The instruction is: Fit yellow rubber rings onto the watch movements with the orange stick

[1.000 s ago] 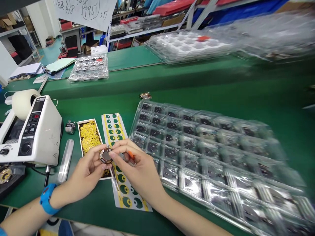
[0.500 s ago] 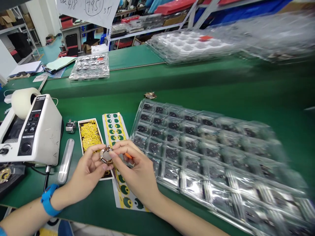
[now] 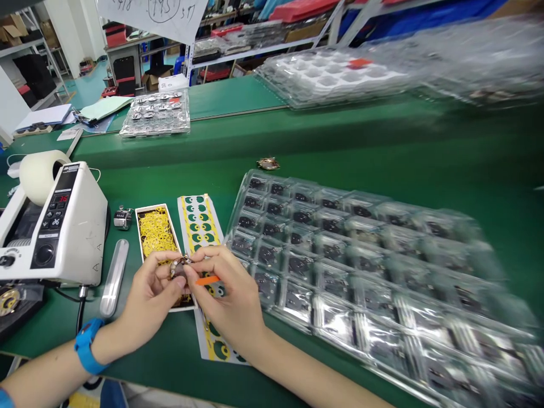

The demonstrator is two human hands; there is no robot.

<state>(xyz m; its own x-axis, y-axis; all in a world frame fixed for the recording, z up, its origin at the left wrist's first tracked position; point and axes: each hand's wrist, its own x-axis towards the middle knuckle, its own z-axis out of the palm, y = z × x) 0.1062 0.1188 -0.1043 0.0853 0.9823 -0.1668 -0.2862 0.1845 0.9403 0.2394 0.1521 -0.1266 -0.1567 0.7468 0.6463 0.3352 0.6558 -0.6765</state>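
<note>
Just a narrow pinch from the left hand [image 3: 151, 297] on a small round metal part [image 3: 179, 268], above the green bench [image 3: 170, 351]; right hand [image 3: 227, 297] fingers closed on an orange-handled tool [image 3: 207, 280], tip hidden. At three o'clock, a plastic tray [image 3: 243, 195] of parts; at nine, a white tape dispenser [image 3: 63, 226]; at twelve, distant shelves [image 3: 255, 48].

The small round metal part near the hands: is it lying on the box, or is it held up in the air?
Held up: the left hand and right hand grip the round metal part between their fingers, above the box of yellow rings.
</note>
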